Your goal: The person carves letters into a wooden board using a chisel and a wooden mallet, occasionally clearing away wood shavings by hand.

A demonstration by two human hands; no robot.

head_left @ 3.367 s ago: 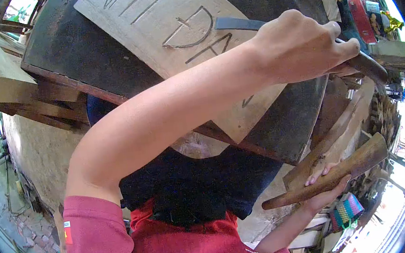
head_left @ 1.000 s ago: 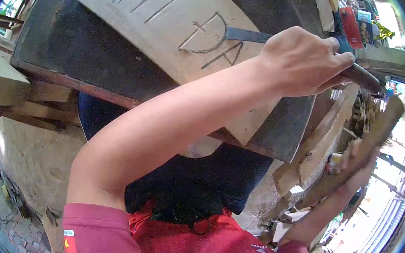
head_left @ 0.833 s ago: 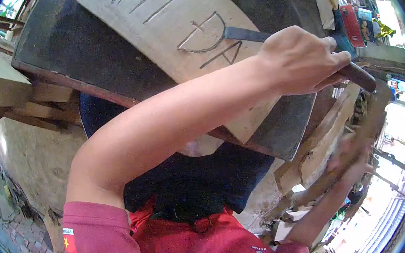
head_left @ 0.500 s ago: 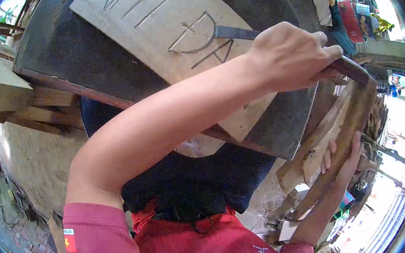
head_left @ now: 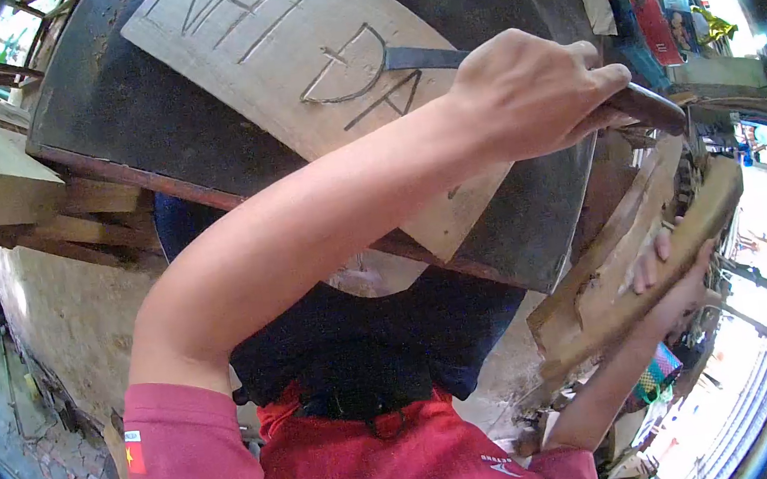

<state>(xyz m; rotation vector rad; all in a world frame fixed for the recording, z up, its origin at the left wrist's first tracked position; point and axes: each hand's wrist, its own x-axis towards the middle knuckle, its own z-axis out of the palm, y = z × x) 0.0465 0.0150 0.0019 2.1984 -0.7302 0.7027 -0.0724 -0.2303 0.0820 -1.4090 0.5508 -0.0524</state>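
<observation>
My left hand is wrapped round the dark handle of a flat metal chisel. The blade's tip rests on the curved line of a letter cut into a pale wooden board. Over at the right, my right hand grips a thick, long piece of wood, its fingers showing along the near side. A gap separates this wood from the handle's end. Part of the board lies hidden under my left forearm.
The board lies on a dark, worn tabletop with a reddish edge. Thick timber blocks are stacked at the left. Red and blue packages stand at the upper right. A patterned bag is at the lower right.
The long piece of wood in my right hand has moved away from the chisel handle, towards the right. The board and chisel appear slightly farther left in view.
</observation>
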